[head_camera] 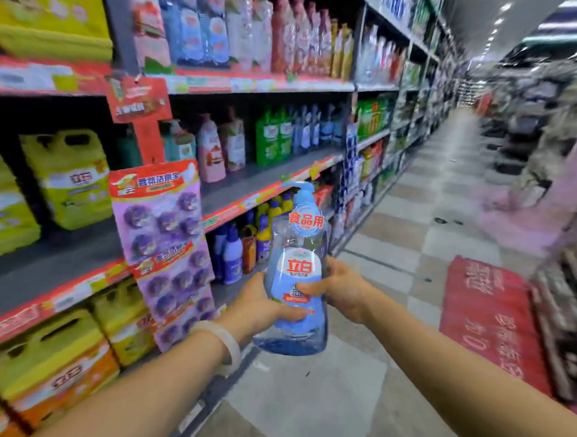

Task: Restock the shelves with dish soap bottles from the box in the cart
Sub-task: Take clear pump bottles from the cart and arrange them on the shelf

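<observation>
Forearms reached forward from the bottom of the view, a pale bangle on the left wrist. Both hands clasped one dish soap bottle: the left hand curled round its lower left side, the right hand gripping the right side with the thumb across the label. The bottle stood upright in the air over the aisle floor, long axis vertical, pump topmost, just off the front edge of the shelves. The shelf lay to the left and beyond the grip, so the left hand was nearer it. Farther in, open space showed along that middle shelf's front edge, likely the target. Neither cart nor box was in view.
</observation>
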Motion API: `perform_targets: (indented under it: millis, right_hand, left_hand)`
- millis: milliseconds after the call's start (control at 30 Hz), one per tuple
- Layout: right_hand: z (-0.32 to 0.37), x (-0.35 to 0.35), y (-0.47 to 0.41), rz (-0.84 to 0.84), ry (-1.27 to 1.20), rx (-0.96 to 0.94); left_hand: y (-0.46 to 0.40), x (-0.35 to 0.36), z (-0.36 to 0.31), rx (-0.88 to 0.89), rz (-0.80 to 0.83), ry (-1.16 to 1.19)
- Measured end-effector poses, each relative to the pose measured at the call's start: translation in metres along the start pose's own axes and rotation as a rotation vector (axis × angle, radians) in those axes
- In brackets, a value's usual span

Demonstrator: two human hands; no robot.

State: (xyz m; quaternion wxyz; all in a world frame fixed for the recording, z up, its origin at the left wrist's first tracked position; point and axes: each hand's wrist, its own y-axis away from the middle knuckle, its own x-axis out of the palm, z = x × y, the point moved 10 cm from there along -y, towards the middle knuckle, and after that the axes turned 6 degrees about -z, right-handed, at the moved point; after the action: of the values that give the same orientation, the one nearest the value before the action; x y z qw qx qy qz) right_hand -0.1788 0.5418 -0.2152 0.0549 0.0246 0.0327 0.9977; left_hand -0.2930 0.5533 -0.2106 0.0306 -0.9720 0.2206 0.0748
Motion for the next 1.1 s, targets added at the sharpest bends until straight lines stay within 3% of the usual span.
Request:
perform_targets:
  millis: [433, 733, 1100]
  right_hand:
    - [0.061, -0.15, -0.234, -0.201, 0.009, -0.074]
    - [0.068, -0.265, -0.382, -0.183, 0.034, -0.062]
    - [0.124, -0.381, -0.623, -0.04, 0.085, -0.083]
  left_hand:
    - [-0.305, 0.043, -0.029, 0.057, 0.087, -0.047]
    - [-0.492, 0.109, -0.007, 0.01, 0.134, -0.059]
    - [-0.736, 0.134, -0.045, 0.049, -0.082, -0.046]
